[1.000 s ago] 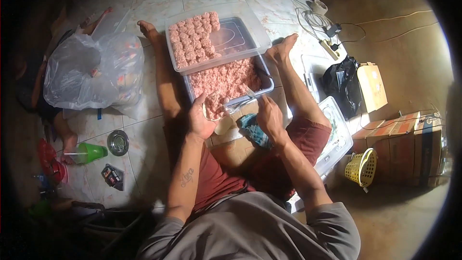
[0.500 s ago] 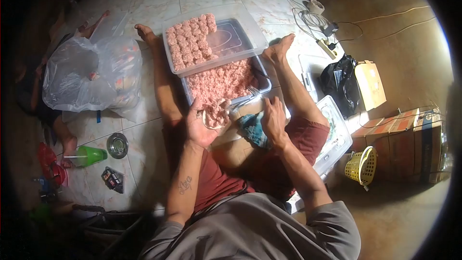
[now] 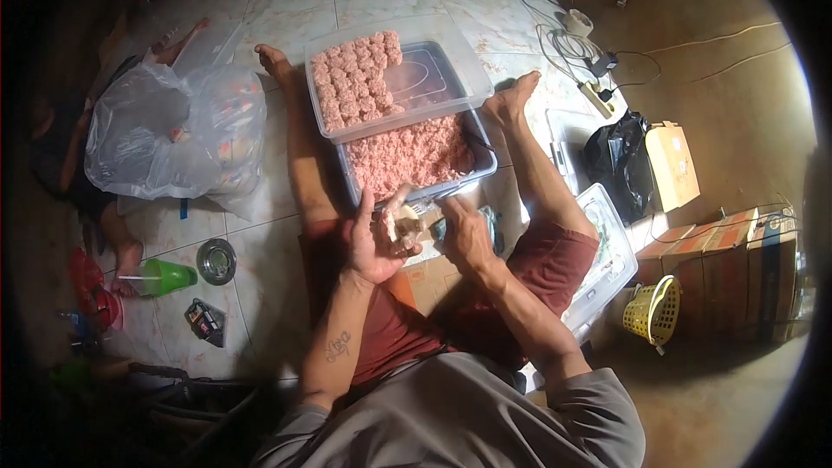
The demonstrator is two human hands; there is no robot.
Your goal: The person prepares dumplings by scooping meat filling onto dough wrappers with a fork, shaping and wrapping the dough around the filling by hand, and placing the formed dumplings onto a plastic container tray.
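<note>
My left hand is curled round a pale wrapper with some pink filling on it. My right hand grips a metal fork, its tines at the wrapper. Just beyond my hands, a blue-rimmed tub holds pink minced filling. Across its far part rests a clear tray, with rows of pink lumps on its left side. A teal cloth lies partly hidden behind my right hand.
At left are a large plastic bag, a green cup, a metal ashtray and another person's foot. At right are a black bag, a yellow basket, cardboard boxes and a power strip.
My right hand has moved left and nearer, bringing the fork from the tub's edge to the wrapper. My left fingers have curled in, and less filling shows in that hand.
</note>
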